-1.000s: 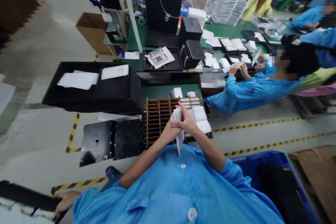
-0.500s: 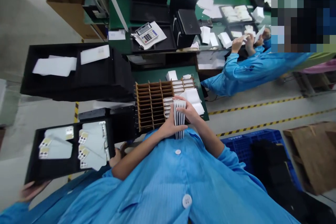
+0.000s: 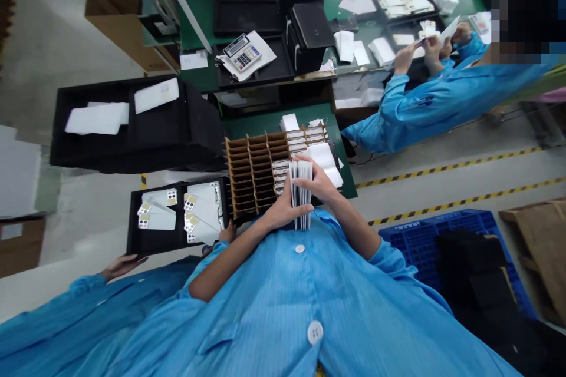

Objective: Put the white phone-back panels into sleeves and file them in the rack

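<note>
Both my hands hold one upright stack of white flat pieces [image 3: 301, 197] against my chest. My left hand [image 3: 283, 212] grips the stack from the left side, fingers curled round it. My right hand [image 3: 319, 184] closes over its top and right side. Just beyond the stack stands a brown cardboard divider box [image 3: 256, 174] on a green table [image 3: 265, 126]; its right-hand cells hold white pieces, the left cells look bare. A loose pile of white sheets [image 3: 326, 160] lies right of the box.
A co-worker at my left holds a black tray [image 3: 177, 215] of white pieces beside the box. A large black tray [image 3: 132, 123] sits far left. Another person in blue [image 3: 424, 103] works at the bench behind. A blue crate [image 3: 446, 235] stands on the floor at right.
The stack in my hands was squared upright from a fanned, tilted bundle. The co-worker's black tray with white pieces came in from the lower left and moved up beside the divider box.
</note>
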### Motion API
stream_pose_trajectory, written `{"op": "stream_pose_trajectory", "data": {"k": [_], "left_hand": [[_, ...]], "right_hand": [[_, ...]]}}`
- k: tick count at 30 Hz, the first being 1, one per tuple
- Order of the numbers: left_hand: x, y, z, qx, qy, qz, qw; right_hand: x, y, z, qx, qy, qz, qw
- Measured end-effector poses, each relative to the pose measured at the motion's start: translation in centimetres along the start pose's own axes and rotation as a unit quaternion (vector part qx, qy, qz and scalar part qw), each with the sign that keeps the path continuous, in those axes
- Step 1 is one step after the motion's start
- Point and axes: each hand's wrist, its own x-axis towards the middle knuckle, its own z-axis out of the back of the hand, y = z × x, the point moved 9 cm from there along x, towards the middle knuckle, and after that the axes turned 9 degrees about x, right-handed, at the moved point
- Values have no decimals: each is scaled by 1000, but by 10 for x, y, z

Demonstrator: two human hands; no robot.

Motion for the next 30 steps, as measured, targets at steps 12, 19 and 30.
{"op": "stream_pose_trajectory", "data": {"k": [12, 19, 30], "left_hand": [[3, -4, -2, 18, -2, 13, 1000], [1, 9, -2, -25, -13, 36, 999], [-16, 46, 13, -166, -71, 148, 972]], "right_hand": [[-1, 5, 2, 25, 12, -17, 999], [-2, -6, 3, 30, -15, -27, 999], [-5, -24, 4, 64, -47, -104, 991]]}}
